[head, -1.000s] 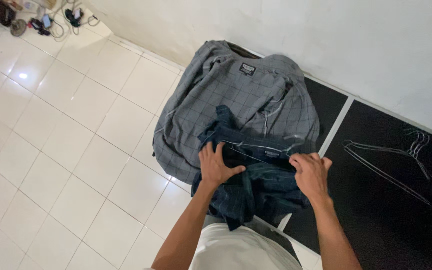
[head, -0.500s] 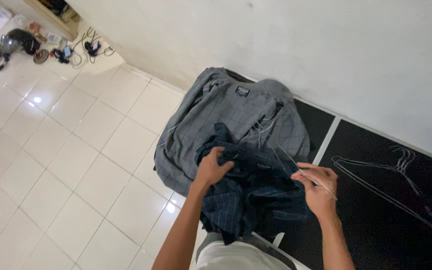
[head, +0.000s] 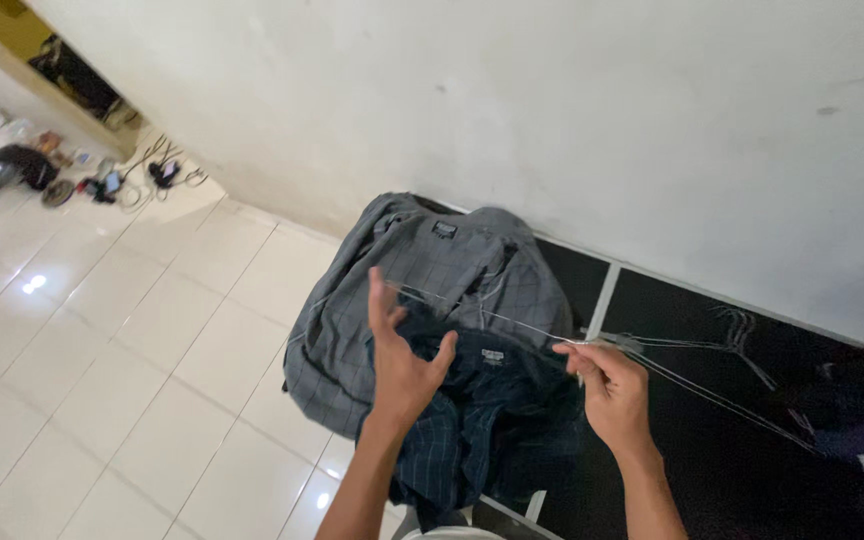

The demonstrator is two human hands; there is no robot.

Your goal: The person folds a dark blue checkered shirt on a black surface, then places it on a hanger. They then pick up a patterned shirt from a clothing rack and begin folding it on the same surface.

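- Bottom centre: a bit of white shirt hem (head: 452,533), the wearer's own; both forearms rise from there.
- Right hand (head: 607,395), right of centre: fingers curled tight around one end of a thin wire hanger (head: 512,320). Firm pinch, nothing else in it.
- Left hand (head: 402,365), centre: spread wide, fingers splayed, palm toward the wire. Tips look to be at the hanger's far end, but I cannot tell whether they touch it. It grips nothing.
- The hanger runs as a pale line from the right fist up-left across to the left fingertips, held above the clothes.
- Just under both hands: dark blue checked shirt (head: 472,430), bunched, collar label up, draped over the lower edge of the pile.
- Behind it: grey checked shirt (head: 402,280), spread flat, label at the top, touching the blue one.
- Right of frame: black mat (head: 712,470) with more wire hangers (head: 732,335) lying just beyond the right fist.
- Left: white floor tiles (head: 132,380). Upper left: cables and small gear (head: 102,180) on the floor, well apart. Top: white wall (head: 552,120).
- Risks, my read:
  - Wire held at one end only, so it can swing or twist and snag the blue fabric.
  - The held wire seems close to the spare hangers, so hooks may tangle and drag them along.
  - Bunched shirt sits at the pile's edge and could slide onto the tiles if tugged.
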